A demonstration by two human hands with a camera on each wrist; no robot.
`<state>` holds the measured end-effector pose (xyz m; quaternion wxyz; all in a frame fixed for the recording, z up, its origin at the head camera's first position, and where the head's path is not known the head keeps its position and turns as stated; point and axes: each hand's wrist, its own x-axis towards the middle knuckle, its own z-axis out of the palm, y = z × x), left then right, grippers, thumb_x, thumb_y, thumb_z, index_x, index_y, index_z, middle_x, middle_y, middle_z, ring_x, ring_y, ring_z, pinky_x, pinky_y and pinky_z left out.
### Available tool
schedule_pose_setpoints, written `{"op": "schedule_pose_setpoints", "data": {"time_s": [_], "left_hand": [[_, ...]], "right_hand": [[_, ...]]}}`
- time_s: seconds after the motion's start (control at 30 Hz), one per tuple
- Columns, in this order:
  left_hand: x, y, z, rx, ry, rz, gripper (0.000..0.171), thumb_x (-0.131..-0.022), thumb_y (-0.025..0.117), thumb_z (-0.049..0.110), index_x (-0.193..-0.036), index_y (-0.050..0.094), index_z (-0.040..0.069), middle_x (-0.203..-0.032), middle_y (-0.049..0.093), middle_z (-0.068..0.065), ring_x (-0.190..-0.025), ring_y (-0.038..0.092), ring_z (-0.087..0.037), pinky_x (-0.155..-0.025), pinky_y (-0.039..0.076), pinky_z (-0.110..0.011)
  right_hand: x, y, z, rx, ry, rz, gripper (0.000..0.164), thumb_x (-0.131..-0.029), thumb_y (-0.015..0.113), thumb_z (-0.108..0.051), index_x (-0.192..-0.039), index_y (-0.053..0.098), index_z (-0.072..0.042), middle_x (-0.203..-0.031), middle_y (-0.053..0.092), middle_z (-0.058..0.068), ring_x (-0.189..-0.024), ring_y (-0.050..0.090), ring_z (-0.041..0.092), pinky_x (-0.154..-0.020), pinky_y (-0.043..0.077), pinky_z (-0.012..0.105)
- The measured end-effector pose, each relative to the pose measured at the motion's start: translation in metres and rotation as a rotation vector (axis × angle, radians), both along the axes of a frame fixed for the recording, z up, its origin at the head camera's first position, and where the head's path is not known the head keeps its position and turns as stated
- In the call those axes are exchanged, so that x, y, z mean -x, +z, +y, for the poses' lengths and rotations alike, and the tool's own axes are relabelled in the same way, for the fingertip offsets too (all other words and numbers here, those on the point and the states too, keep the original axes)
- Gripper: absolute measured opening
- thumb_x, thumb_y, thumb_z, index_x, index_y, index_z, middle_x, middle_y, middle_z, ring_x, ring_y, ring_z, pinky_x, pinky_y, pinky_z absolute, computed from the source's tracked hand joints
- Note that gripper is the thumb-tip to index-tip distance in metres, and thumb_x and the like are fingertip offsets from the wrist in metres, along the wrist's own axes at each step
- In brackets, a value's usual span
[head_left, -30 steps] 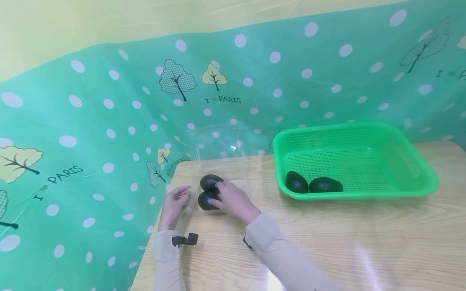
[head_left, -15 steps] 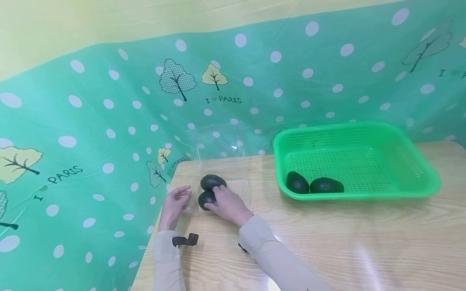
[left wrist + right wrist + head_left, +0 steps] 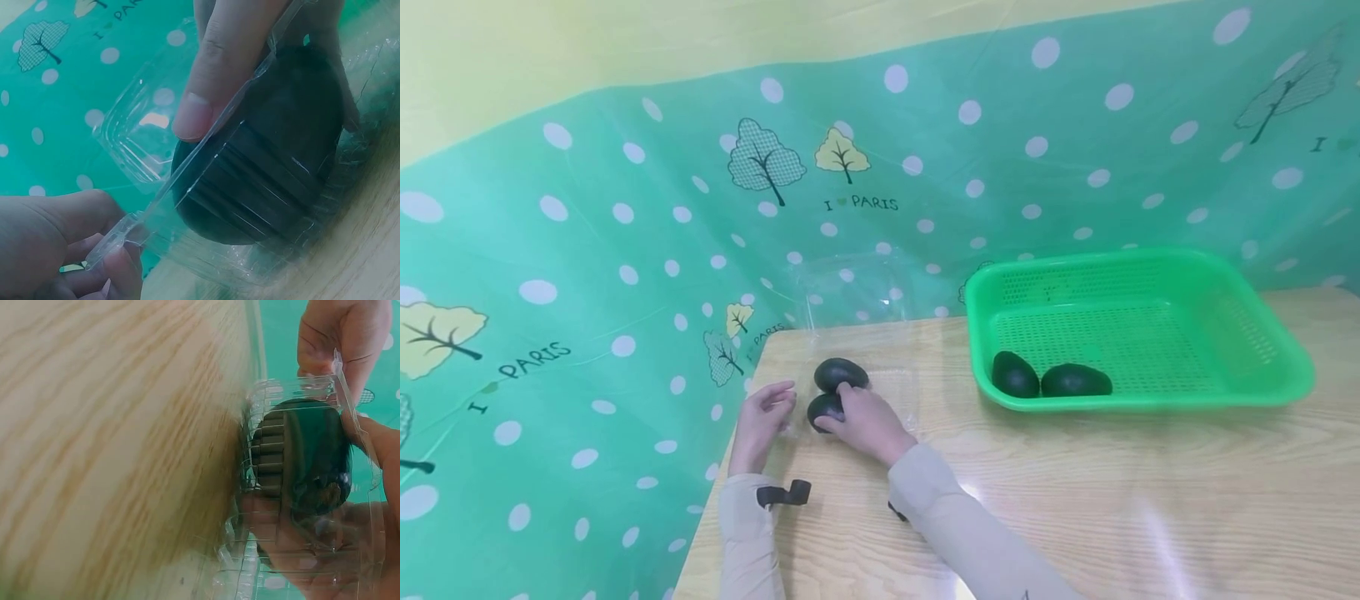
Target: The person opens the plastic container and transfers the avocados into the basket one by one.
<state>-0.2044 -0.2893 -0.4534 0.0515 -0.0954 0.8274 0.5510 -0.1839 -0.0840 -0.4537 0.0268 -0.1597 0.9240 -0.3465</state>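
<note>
An open clear plastic clamshell box (image 3: 272, 394) stands on the table, its lid (image 3: 853, 287) raised at the back. Inside, at its left end, two dark avocados lie side by side: a far avocado (image 3: 840, 374) and a near avocado (image 3: 823, 410). My right hand (image 3: 871, 423) reaches in and holds the near one, with the thumb on its front and the fingers behind. At the box's left side, my left hand (image 3: 762, 425) pinches the clear rim, as the left wrist view shows. The right hand's palm side is partly hidden in the head view.
To the right stands a green plastic basket (image 3: 1157, 403) holding two more dark avocados (image 3: 1077, 380) in its near left corner. A green dotted sheet (image 3: 625, 250) covers the wall behind and left of the wooden table (image 3: 1075, 492).
My right hand has shifted slightly left and toward me, from between the two avocados onto the near one. The left hand stays at the box's edge.
</note>
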Motion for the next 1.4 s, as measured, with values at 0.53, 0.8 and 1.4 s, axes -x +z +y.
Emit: {"op": "schedule_pose_setpoints", "data": {"time_s": [0.53, 0.8, 1.4], "left_hand": [[-0.012, 0.026, 0.024, -0.003, -0.015, 0.001, 0.040, -0.097, 0.058, 0.006, -0.136, 0.055, -0.003, -0.130, 0.058, -0.028, -0.096, 0.059, -0.017, -0.073, 0.056, -0.030], [-0.001, 0.000, 0.011, 0.003, -0.016, 0.015, 0.041, -0.098, 0.061, 0.013, -0.138, 0.056, 0.003, -0.131, 0.060, -0.022, -0.099, 0.060, -0.018, -0.070, 0.054, -0.024], [0.001, 0.001, -0.001, 0.019, -0.008, -0.015, 0.044, -0.100, 0.058, 0.014, -0.140, 0.051, -0.001, -0.135, 0.056, -0.026, -0.101, 0.060, -0.019, -0.070, 0.055, -0.024]], "right_hand": [[0.003, -0.001, 0.003, 0.022, -0.012, -0.009, 0.073, -0.089, 0.070, -0.047, -0.137, 0.052, 0.005, -0.127, 0.065, 0.020, -0.115, 0.064, 0.031, -0.099, 0.051, 0.040], [0.002, 0.002, 0.004, 0.038, -0.024, 0.019, 0.068, -0.084, 0.075, -0.042, -0.134, 0.056, 0.000, -0.126, 0.067, 0.015, -0.113, 0.065, 0.029, -0.099, 0.051, 0.039], [-0.002, 0.019, 0.022, 0.120, -0.039, 0.087, 0.065, -0.080, 0.078, -0.040, -0.132, 0.058, -0.006, -0.122, 0.067, 0.011, -0.108, 0.066, 0.026, -0.093, 0.055, 0.039]]}}
